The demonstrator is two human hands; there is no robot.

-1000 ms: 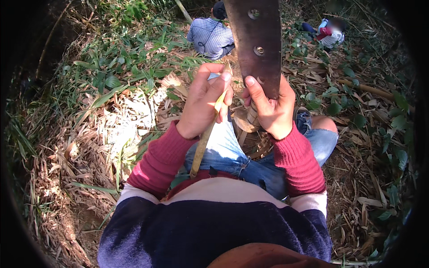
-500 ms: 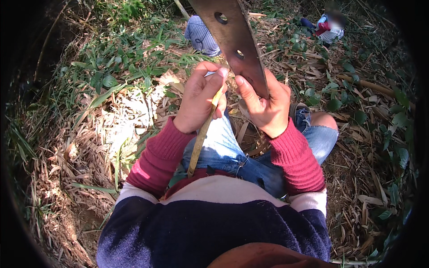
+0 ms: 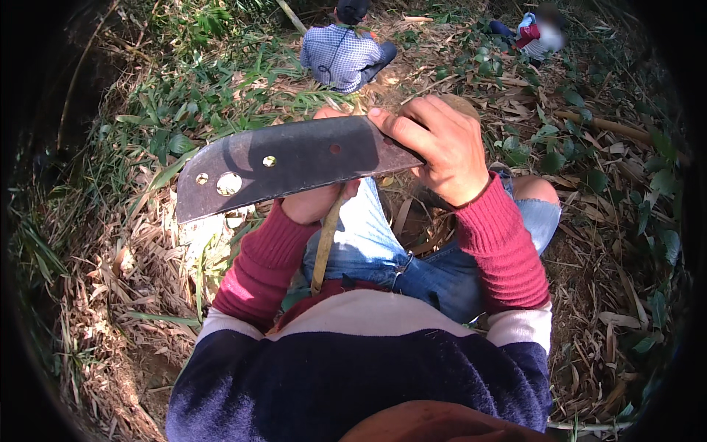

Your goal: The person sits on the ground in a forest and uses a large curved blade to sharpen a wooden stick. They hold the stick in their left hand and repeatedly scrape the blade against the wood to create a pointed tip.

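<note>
Swung leftward across mid-frame, the broad blade point(image 3: 294, 163) is gripped at its right end by the curled right hand point(image 3: 445, 147) and could, if let slip, cut the left hand point(image 3: 305, 205) largely hidden behind it, whose hold on the yellowish strip point(image 3: 326, 243) at centre cannot be told, while a person point(image 3: 543, 40) at upper right is blurred.

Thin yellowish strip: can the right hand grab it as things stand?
Probably not: the right hand grips the holed blade, which also covers most of the left hand in this view; the thin strip shows uncovered only lower down.
</note>
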